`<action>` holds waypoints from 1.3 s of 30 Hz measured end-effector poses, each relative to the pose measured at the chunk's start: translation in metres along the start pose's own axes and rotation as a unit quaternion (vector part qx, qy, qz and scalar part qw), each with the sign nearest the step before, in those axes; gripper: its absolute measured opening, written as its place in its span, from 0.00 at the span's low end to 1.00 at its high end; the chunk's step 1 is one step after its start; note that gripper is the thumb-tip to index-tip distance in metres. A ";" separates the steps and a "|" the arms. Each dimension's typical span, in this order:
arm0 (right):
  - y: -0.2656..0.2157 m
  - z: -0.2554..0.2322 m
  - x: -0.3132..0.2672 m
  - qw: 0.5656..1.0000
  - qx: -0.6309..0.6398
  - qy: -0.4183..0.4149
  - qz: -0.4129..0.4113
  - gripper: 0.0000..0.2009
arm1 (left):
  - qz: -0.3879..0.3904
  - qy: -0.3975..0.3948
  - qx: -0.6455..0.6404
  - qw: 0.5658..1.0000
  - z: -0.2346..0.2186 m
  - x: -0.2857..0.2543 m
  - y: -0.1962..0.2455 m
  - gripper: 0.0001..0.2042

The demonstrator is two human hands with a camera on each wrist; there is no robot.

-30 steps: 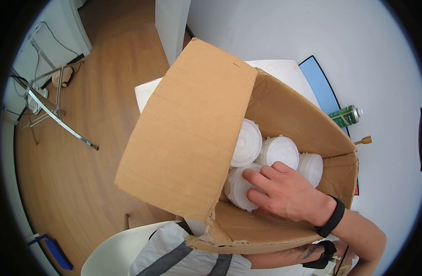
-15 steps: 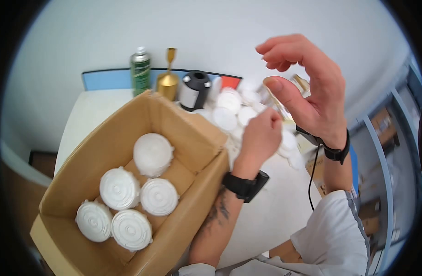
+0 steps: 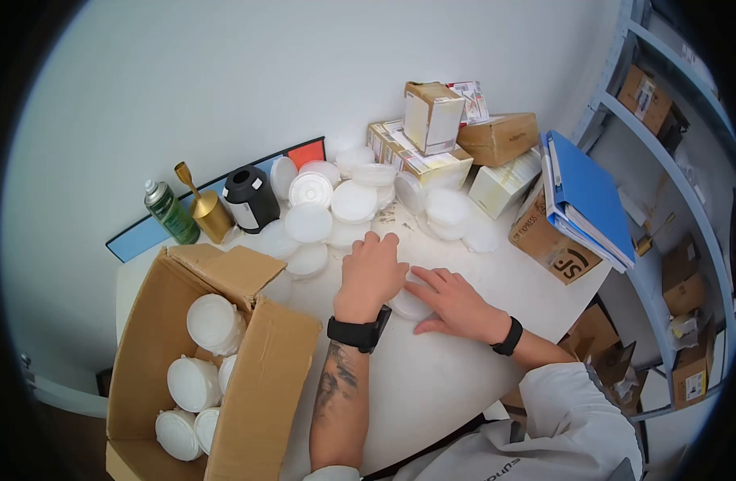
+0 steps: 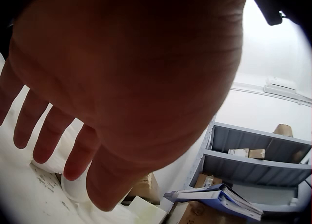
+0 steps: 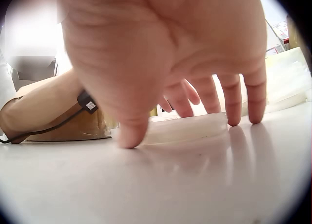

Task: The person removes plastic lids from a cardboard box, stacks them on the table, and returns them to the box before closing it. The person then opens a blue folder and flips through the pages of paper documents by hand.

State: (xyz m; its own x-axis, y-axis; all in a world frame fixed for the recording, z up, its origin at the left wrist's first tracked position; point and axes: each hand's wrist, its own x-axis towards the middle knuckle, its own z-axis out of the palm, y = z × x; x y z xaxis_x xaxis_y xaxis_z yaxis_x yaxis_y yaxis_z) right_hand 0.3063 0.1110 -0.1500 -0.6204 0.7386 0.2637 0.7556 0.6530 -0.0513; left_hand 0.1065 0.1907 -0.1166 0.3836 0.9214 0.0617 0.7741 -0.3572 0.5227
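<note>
With its rim spanned by thumb and fingers of the right hand (image 3: 460,309), a flat translucent lid (image 3: 412,305) is held against the white table (image 3: 400,393); fingers seen spread, lid pinched at the edges. Just left of the grip, the left hand (image 3: 369,276) is held palm down, fingers slightly apart, nothing seen pinched; its fingertips are partly hidden in the head view. Beyond the grip, loose white lids (image 3: 354,202) are heaped. Left of the grip and nearer the body, a cardboard box (image 3: 263,393) is placed, lidded white tubs (image 3: 194,385) contained in it. Far left, a green can (image 3: 174,216), gold object (image 3: 210,216) and black container (image 3: 253,204) are lined up. Far right, a blue binder (image 3: 590,204) is set on a carton (image 3: 554,247).
</note>
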 end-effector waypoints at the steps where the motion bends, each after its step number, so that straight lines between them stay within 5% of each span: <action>1: 0.003 0.001 0.000 1.000 0.003 -0.018 0.019 0.35 | 0.011 -0.010 0.013 1.000 0.001 -0.002 0.003 0.23; 3: 0.006 0.005 -0.006 0.999 0.008 -0.023 0.045 0.33 | -0.026 -0.098 0.030 0.994 -0.003 -0.003 0.007 0.24; 7: 0.009 0.007 -0.014 0.999 -0.009 0.031 0.013 0.22 | -0.025 -0.141 0.058 0.988 -0.002 -0.005 -0.007 0.24; 9: 0.015 0.002 -0.014 0.997 0.018 0.069 0.019 0.19 | -0.071 -0.198 0.084 0.974 -0.016 -0.013 -0.002 0.33; 11: 0.029 -0.003 -0.015 0.983 0.097 0.008 0.153 0.16 | -0.090 -0.199 0.094 0.971 -0.024 -0.019 0.001 0.37; 12: 0.033 -0.002 -0.017 0.980 0.116 0.062 0.147 0.14 | -0.106 -0.200 0.100 0.969 -0.027 -0.022 0.000 0.40; 15: 0.043 -0.008 -0.019 0.954 0.213 0.072 0.198 0.13 | -0.149 -0.230 0.159 0.948 -0.024 -0.021 0.013 0.41; 19: 0.060 -0.006 -0.014 0.903 0.323 0.084 0.273 0.13 | -0.178 -0.175 0.121 0.961 0.000 -0.016 0.006 0.38; 23: 0.067 -0.008 0.007 0.908 0.308 0.110 0.261 0.12 | -0.150 -0.246 0.076 0.955 0.001 0.000 -0.015 0.35; 25: 0.075 -0.001 0.030 0.925 0.233 0.205 0.217 0.13 | -0.146 -0.257 0.106 0.949 -0.009 -0.001 -0.003 0.29; 28: 0.088 0.009 0.072 0.935 0.050 0.313 0.159 0.13 | -0.115 -0.192 0.142 0.964 -0.019 -0.015 0.015 0.30; 31: 0.102 0.022 0.109 0.942 -0.033 0.238 0.234 0.11 | -0.132 -0.171 0.193 0.957 -0.003 -0.014 0.012 0.34; 39: 0.105 -0.007 0.120 0.915 0.109 0.286 0.264 0.18 | -0.185 -0.104 0.125 0.969 0.006 0.000 -0.026 0.33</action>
State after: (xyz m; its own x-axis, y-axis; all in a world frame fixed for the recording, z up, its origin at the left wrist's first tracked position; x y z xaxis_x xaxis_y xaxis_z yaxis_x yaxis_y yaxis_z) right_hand 0.3131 0.2670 -0.1168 0.0770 0.7927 0.6047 0.8194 0.2953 -0.4913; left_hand 0.0899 0.1987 -0.1354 0.1306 0.9521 -0.2765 0.9655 -0.0588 0.2535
